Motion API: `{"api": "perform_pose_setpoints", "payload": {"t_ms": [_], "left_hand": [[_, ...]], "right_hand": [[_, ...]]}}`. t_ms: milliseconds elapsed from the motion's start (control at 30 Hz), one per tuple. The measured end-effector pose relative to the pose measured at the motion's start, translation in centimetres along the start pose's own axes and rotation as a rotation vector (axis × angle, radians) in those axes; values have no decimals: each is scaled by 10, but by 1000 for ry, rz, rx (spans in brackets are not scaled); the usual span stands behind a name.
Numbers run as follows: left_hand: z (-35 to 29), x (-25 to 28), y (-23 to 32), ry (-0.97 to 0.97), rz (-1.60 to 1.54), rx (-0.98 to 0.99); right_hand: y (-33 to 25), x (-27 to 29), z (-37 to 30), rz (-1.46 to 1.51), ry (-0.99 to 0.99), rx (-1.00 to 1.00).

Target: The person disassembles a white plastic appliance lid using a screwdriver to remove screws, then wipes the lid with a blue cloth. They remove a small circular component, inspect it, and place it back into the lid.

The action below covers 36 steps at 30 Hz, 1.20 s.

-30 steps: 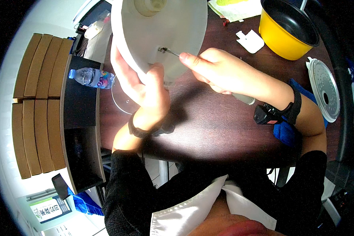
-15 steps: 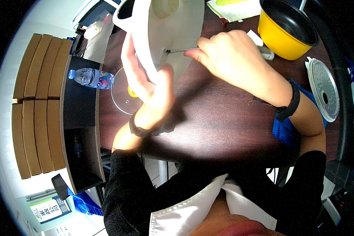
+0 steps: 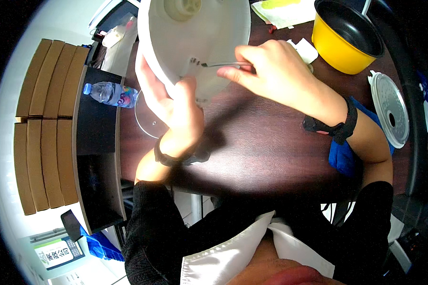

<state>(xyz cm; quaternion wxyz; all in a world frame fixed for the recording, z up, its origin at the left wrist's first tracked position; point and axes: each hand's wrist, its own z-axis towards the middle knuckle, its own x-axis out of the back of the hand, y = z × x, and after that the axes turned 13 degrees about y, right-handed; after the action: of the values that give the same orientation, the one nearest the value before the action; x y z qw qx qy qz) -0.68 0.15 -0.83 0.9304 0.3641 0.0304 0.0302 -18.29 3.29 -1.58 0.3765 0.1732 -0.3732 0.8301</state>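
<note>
A large white round plastic housing (image 3: 214, 38), hollow like a bowl, is tilted with its inside facing me. My left hand (image 3: 173, 102) is closed on its lower left rim, the thumb inside and the fingers behind. Pinched in my right hand (image 3: 278, 66) is a slim metal tool (image 3: 228, 63) with a dark tip; its kind is not clear. The tip points at small metal contacts (image 3: 193, 61) on the inner wall; whether it touches them I cannot tell. A round hub with slots (image 3: 188, 7) shows at the top of the housing.
A yellow pot (image 3: 340, 50) with a black inside stands at the back right. Nearer are a pale perforated disc (image 3: 390, 109) and a blue cloth (image 3: 342, 156). On the left lie a clear lid (image 3: 145, 118) and a water bottle (image 3: 109, 94); brown boxes (image 3: 43, 128) stand beyond.
The housing has turned to show more of its inside and shifted a little left with my left hand. My right hand and the tool have moved slightly left.
</note>
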Motion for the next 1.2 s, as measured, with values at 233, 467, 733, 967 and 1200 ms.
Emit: {"api": "perform_pose_setpoints", "payload": {"t_ms": [233, 467, 733, 967, 1200], "left_hand": [[-10, -4, 4, -18, -132, 195], [-21, -5, 5, -144, -149, 75], [-23, -5, 7, -143, -187, 101], [-22, -4, 13, -129, -170, 240], [-17, -3, 3, -174, -228, 159]], "right_hand": [[-8, -6, -3, 276, 123, 52], [-2, -19, -14, 283, 192, 161], [-10, -13, -14, 186, 123, 156], [-8, -18, -13, 173, 198, 231], [-9, -13, -9, 95, 196, 287]]}}
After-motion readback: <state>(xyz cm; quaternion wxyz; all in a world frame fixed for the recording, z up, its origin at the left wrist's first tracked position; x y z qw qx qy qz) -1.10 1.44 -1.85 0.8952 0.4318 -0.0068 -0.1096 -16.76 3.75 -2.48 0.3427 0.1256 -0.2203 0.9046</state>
